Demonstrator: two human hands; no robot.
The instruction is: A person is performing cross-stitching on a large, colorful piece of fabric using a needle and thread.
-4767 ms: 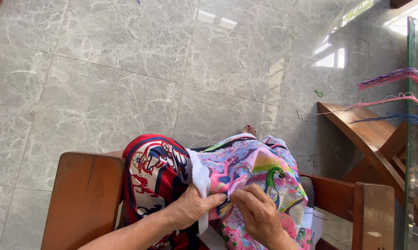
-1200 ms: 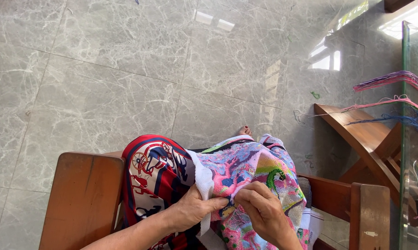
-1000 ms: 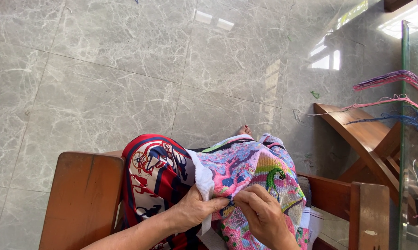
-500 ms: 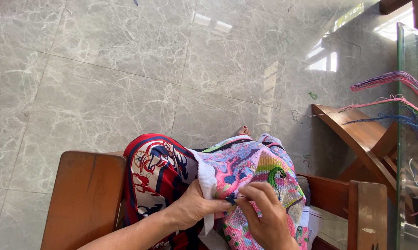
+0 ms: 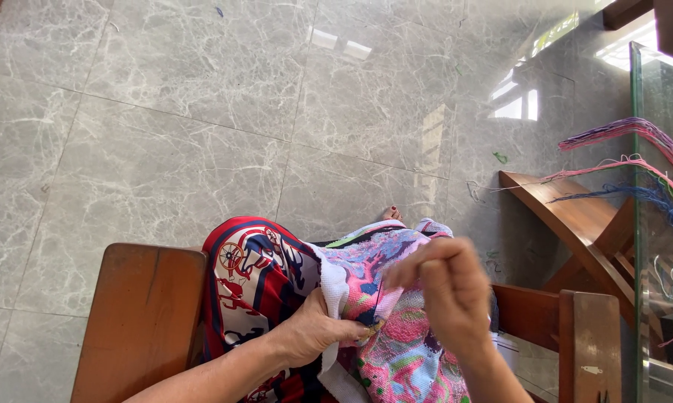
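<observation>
The left hand (image 5: 314,332) is closed on the colourful cross-stitch cloth (image 5: 396,351), a woven piece with a white border and pink, blue and green patterns; its thumb and fingers pinch a fold of the cloth near the white edge, and the fingertips point to the right. The right hand (image 5: 452,291) is raised just above the same cloth, with its fingertips pressed together as in a pinch; it is a little blurred, and I cannot tell if a needle is between the fingers, but a thin dark thread (image 5: 379,298) runs from them down to the cloth beside the left thumb. The cloth lies on the person's lap, in the low middle of the view, and it partly covers a red, navy and white patterned garment (image 5: 251,280) on the left side. The person sits on a brown wooden chair (image 5: 139,321), and its arms show at both sides of the lap. One bare foot (image 5: 391,215) shows beyond the cloth on the grey marble tile floor (image 5: 165,112). To the right stands a wooden table with a glass top (image 5: 653,224), and bundles of pink, purple, blue and green embroidery threads (image 5: 635,160) hang over the glass edge, well apart from both hands.
</observation>
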